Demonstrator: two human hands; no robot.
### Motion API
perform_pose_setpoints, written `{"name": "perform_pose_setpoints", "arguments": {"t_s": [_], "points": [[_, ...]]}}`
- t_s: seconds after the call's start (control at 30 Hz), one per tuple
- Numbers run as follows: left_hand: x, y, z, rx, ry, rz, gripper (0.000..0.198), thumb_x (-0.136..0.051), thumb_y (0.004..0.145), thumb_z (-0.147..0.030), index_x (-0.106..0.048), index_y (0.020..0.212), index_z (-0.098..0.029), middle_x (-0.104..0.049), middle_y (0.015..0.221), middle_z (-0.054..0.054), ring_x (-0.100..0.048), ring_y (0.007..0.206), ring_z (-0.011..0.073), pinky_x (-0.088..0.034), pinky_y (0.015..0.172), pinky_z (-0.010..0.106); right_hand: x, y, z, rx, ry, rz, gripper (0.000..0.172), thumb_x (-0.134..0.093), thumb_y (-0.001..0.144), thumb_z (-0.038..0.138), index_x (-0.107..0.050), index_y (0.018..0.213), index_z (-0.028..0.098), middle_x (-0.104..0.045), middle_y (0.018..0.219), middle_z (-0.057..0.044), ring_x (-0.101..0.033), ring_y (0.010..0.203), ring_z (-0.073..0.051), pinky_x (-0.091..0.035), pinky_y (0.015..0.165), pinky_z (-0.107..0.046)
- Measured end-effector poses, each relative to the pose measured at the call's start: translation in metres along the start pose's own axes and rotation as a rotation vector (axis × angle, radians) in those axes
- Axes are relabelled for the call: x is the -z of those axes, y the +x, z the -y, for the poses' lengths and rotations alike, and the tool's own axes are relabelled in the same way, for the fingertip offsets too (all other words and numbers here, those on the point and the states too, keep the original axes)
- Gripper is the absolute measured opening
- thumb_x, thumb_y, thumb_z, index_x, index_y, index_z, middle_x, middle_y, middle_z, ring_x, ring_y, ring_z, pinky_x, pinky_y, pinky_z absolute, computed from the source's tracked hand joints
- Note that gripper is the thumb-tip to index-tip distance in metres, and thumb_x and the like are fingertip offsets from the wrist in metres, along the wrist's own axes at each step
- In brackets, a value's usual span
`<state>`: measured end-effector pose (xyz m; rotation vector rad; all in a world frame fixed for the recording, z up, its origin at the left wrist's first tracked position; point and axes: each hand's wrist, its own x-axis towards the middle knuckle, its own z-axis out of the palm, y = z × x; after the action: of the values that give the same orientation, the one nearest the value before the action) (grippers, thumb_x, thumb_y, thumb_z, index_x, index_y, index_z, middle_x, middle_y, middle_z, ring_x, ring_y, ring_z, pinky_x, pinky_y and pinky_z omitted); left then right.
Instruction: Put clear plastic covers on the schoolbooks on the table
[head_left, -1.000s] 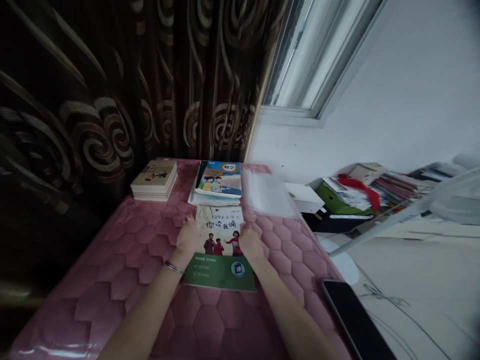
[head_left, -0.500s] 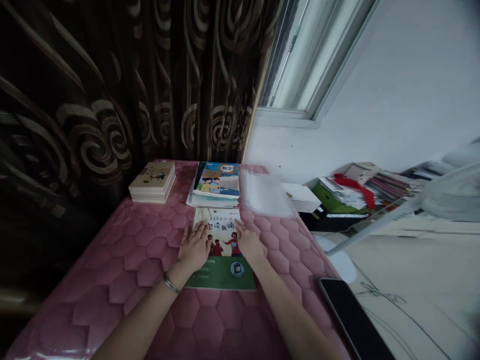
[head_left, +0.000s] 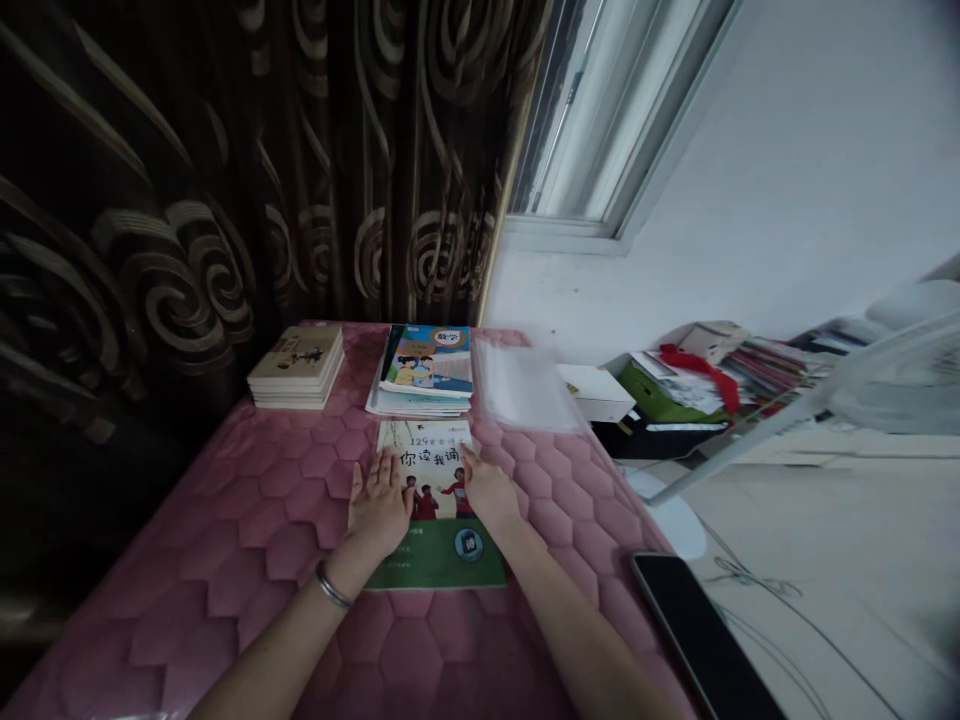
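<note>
A book (head_left: 439, 545) with a white and green cover lies flat and closed in front of me. My left hand (head_left: 380, 510) rests on its left side, fingers stretched out over the cover, a silver bangle at the wrist. On the right edge lies my right hand (head_left: 489, 492), its index finger extended on the cover and the other fingers partly hidden. Just beyond is a pile of books topped by a blue maths textbook (head_left: 435, 358). A stack of tan books (head_left: 296, 362) stands at the far left.
Clear plastic sleeves (head_left: 525, 385) lie at the table's back right. A black phone or tablet (head_left: 701, 630) sits along the right edge of the pink padded tabletop (head_left: 285, 510). Beyond are a white box (head_left: 596, 392), piled papers and a white fan (head_left: 900, 370). A dark curtain (head_left: 300, 180) hangs behind.
My left hand has slid slightly back towards me, uncovering more of the book's title. The whole view has shifted a little; the book stays flat.
</note>
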<state>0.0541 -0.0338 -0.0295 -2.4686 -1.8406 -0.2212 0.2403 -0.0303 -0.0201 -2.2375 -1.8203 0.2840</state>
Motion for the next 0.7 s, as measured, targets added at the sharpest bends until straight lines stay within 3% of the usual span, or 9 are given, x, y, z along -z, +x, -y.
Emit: {"name": "perform_pose_setpoints", "arguments": {"t_s": [0.23, 0.33, 0.4, 0.47, 0.57, 0.7], "points": [[0.0, -0.004, 0.003, -0.03, 0.01, -0.022, 0.057, -0.03, 0.096, -0.034, -0.038, 0.146, -0.008, -0.033, 0.155, 0.016, -0.032, 0.143, 0.0284, -0.011, 0.118, 0.059, 0.006, -0.005, 0.005, -0.045, -0.105, 0.015, 0.045, -0.03, 0.101, 0.031, -0.049, 0.141, 0.028, -0.073, 0.097, -0.013, -0.071, 0.089, -0.025, -0.055, 0.072, -0.034], [0.007, 0.002, 0.001, -0.047, 0.02, -0.005, 0.056, -0.034, 0.095, -0.032, -0.044, 0.142, -0.006, -0.037, 0.152, 0.02, -0.035, 0.141, 0.0303, -0.008, 0.118, 0.059, 0.014, -0.009, 0.012, -0.047, -0.171, 0.024, 0.044, -0.032, 0.1, 0.027, -0.052, 0.139, 0.028, -0.069, 0.108, -0.015, -0.068, 0.095, -0.026, -0.054, 0.075, -0.036], [0.013, 0.014, -0.003, -0.081, 0.03, 0.021, 0.051, -0.036, 0.093, -0.026, -0.051, 0.137, -0.004, -0.041, 0.149, 0.022, -0.038, 0.139, 0.0313, -0.007, 0.119, 0.057, 0.017, -0.008, 0.02, 0.015, -0.216, -0.038, 0.042, -0.034, 0.098, 0.024, -0.058, 0.133, 0.024, -0.062, 0.123, -0.018, -0.063, 0.107, -0.028, -0.052, 0.082, -0.039], [0.016, 0.032, -0.01, -0.146, 0.018, 0.056, 0.05, -0.034, 0.09, -0.016, -0.052, 0.135, -0.005, -0.041, 0.15, 0.02, -0.038, 0.14, 0.0292, -0.011, 0.12, 0.052, 0.015, -0.003, 0.029, 0.168, -0.191, -0.072, 0.041, -0.036, 0.097, 0.021, -0.059, 0.131, 0.02, -0.054, 0.136, -0.018, -0.054, 0.119, -0.027, -0.048, 0.093, -0.039], [0.013, 0.056, -0.016, -0.215, -0.019, 0.085, 0.054, -0.032, 0.09, -0.014, -0.045, 0.142, -0.006, -0.038, 0.153, 0.016, -0.033, 0.143, 0.0246, -0.02, 0.119, 0.043, 0.007, 0.012, 0.036, 0.361, -0.099, -0.002, 0.047, -0.037, 0.095, 0.019, -0.048, 0.141, 0.018, -0.044, 0.149, -0.013, -0.04, 0.135, -0.025, -0.034, 0.11, -0.042], [-0.003, 0.066, -0.013, -0.166, -0.06, 0.019, 0.058, -0.035, 0.093, -0.029, -0.039, 0.146, -0.005, -0.034, 0.154, 0.017, -0.032, 0.143, 0.0275, -0.024, 0.117, 0.044, -0.006, 0.03, 0.025, 0.269, -0.093, 0.045, 0.052, -0.033, 0.099, 0.032, -0.036, 0.149, 0.016, -0.029, 0.158, -0.01, -0.023, 0.146, -0.027, -0.017, 0.117, -0.053]]}}
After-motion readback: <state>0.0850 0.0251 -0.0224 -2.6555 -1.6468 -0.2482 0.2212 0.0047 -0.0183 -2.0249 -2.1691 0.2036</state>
